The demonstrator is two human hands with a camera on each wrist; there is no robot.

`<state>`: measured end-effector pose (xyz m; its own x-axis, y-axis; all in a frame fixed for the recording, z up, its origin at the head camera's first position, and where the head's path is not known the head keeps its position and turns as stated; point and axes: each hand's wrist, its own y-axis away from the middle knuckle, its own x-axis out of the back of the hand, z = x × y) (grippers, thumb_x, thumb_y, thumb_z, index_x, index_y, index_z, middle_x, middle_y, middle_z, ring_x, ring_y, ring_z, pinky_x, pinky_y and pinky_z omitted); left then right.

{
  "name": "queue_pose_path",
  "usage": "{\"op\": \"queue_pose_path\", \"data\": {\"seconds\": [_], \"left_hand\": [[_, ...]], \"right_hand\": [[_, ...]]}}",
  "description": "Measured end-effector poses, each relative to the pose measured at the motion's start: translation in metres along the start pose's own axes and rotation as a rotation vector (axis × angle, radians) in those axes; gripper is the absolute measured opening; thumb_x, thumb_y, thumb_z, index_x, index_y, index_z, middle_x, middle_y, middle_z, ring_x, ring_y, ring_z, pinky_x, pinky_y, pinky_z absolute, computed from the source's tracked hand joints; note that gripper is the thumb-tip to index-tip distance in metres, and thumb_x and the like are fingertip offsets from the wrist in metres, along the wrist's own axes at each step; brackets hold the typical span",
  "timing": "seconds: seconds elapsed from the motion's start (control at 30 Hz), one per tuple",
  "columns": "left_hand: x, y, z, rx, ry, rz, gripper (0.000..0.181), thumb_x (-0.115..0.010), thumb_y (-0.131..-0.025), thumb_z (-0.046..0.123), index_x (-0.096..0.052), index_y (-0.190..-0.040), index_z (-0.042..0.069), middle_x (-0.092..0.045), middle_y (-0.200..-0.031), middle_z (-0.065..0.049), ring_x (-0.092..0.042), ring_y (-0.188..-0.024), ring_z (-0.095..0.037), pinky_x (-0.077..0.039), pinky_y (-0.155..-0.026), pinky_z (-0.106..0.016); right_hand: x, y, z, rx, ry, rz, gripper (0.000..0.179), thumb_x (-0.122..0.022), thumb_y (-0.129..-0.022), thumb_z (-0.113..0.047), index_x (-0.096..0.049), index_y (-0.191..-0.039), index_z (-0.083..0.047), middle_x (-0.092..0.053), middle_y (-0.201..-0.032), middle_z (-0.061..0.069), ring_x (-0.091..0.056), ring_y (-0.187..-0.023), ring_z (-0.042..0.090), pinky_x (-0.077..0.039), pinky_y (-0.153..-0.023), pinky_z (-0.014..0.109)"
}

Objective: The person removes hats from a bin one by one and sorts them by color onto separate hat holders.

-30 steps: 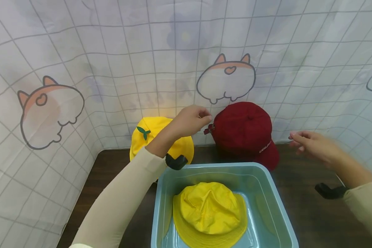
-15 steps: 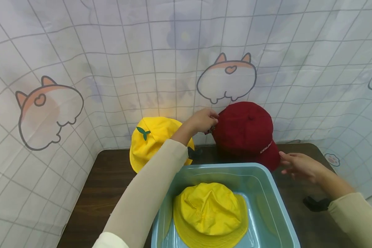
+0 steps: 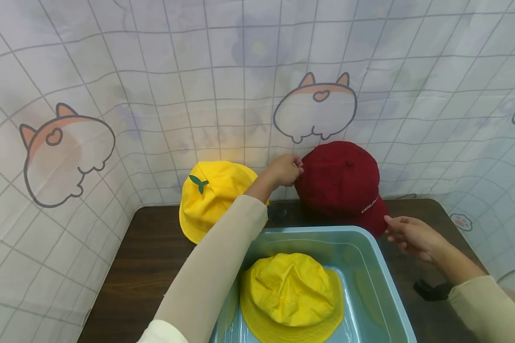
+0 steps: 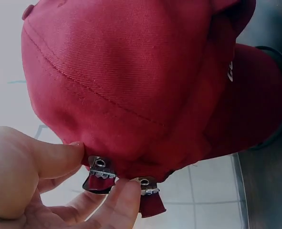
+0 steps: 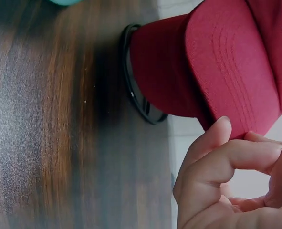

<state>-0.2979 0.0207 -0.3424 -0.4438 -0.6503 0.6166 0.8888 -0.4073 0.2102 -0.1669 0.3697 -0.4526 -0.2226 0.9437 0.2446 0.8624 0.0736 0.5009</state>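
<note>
A red baseball cap [image 3: 339,183] with white lettering is at the back of the table, right of centre. My left hand [image 3: 281,171] pinches its rear edge; in the left wrist view the thumb lies on the cloth beside two metal strap buckles [image 4: 100,167]. At the cap's front right, my right hand [image 3: 416,240] pinches the edge of the brim [image 5: 234,71] between thumb and fingers. Beneath that brim the right wrist view shows a second red brim [image 5: 157,67], with a black ring [image 5: 130,81] around its end. A crumpled yellow bucket hat [image 3: 292,290] lies in the blue plastic basin.
The blue basin [image 3: 322,229] stands on the dark wooden table [image 3: 141,257], in front of the red cap. Left of the cap sits a yellow hat with a green sprout [image 3: 210,190], partly behind my left forearm. A grid-patterned curtain [image 3: 154,119] hangs behind and at both sides.
My left hand has moved right and slightly down onto the red cap's back edge. My right hand has moved left and down to its brim. The cap has barely moved.
</note>
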Motion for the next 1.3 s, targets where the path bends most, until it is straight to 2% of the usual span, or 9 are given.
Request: {"op": "queue_pose_path", "data": {"seconds": [0.27,0.53,0.67,0.93,1.13,1.3], "left_hand": [[-0.001,-0.003,-0.004,-0.004,-0.050,0.020,0.011,-0.055,-0.105,0.015,-0.059,-0.099,0.008,-0.060,-0.091,-0.008,-0.056,-0.075,-0.018,-0.053,-0.064,-0.023],[0.000,-0.005,-0.010,0.064,-0.166,0.028,0.019,-0.051,-0.105,0.016,-0.057,-0.090,0.006,-0.055,-0.085,-0.006,-0.054,-0.068,-0.016,-0.050,-0.061,-0.023],[-0.003,-0.006,-0.010,0.072,-0.234,0.038,0.022,-0.049,-0.105,0.016,-0.057,-0.087,0.006,-0.055,-0.084,-0.005,-0.057,-0.067,-0.017,-0.051,-0.061,-0.024],[-0.007,-0.006,-0.006,0.105,-0.218,0.034,0.022,-0.053,-0.104,0.016,-0.059,-0.083,0.010,-0.053,-0.080,-0.004,-0.057,-0.071,-0.017,-0.057,-0.063,-0.025],[-0.008,-0.007,-0.005,0.098,-0.219,0.020,0.023,-0.052,-0.104,0.014,-0.057,-0.082,0.010,-0.051,-0.079,-0.003,-0.056,-0.071,-0.017,-0.059,-0.065,-0.025],[-0.010,-0.005,-0.003,0.091,-0.269,0.035,0.020,-0.052,-0.104,0.014,-0.060,-0.086,0.009,-0.053,-0.082,-0.005,-0.057,-0.071,-0.018,-0.057,-0.061,-0.025]], "right_hand": [[-0.001,-0.002,0.003,0.019,-0.103,0.009,0.046,-0.056,-0.101,-0.053,-0.052,-0.123,-0.012,-0.064,-0.100,-0.008,-0.052,-0.078,0.005,-0.046,-0.061,0.017],[-0.005,-0.013,0.009,0.037,-0.048,0.037,0.053,-0.053,-0.101,-0.055,-0.051,-0.127,-0.008,-0.060,-0.096,-0.006,-0.047,-0.074,0.007,-0.044,-0.061,0.020],[-0.006,-0.022,0.014,0.030,-0.016,0.052,0.054,-0.052,-0.101,-0.057,-0.052,-0.126,-0.009,-0.059,-0.097,-0.005,-0.047,-0.076,0.010,-0.044,-0.064,0.021],[-0.006,-0.036,0.023,0.012,-0.072,0.022,0.045,-0.050,-0.101,-0.057,-0.054,-0.120,-0.016,-0.054,-0.087,-0.005,-0.045,-0.067,0.006,-0.042,-0.059,0.019],[-0.004,-0.037,0.024,0.018,-0.096,0.005,0.042,-0.050,-0.102,-0.056,-0.054,-0.118,-0.018,-0.053,-0.084,-0.005,-0.043,-0.064,0.006,-0.041,-0.056,0.019],[-0.003,-0.033,0.025,0.011,-0.174,-0.040,0.038,-0.051,-0.102,-0.054,-0.052,-0.118,-0.019,-0.053,-0.087,-0.006,-0.043,-0.063,0.003,-0.041,-0.056,0.018]]}}
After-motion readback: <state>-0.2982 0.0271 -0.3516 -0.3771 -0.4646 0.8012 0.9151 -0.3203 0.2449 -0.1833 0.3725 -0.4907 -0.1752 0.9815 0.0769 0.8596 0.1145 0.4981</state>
